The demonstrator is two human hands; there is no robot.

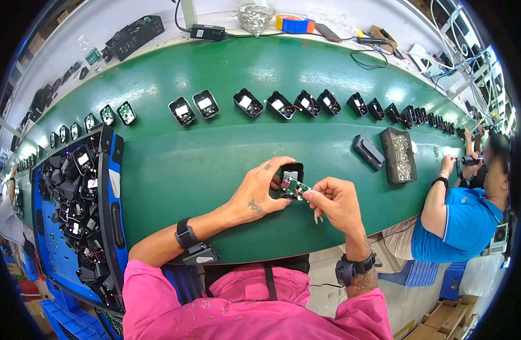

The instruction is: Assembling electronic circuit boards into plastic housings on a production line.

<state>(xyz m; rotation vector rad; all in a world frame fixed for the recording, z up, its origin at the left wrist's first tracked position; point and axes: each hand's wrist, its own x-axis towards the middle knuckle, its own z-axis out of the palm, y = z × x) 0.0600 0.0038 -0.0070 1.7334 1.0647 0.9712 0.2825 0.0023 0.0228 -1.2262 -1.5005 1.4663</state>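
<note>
hands (pixel 259 190) (pixel 338 203) hold open black casing (pixel 297 170), green circuit board (pixel 296 187)

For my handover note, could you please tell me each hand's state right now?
Left hand: closed around the sides of a black housing.
Right hand: closed, pinching the green circuit board.

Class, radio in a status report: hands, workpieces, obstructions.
Left hand gripping black housing. Right hand pinching green circuit board at the housing's opening. No obstruction seen between them.
</note>
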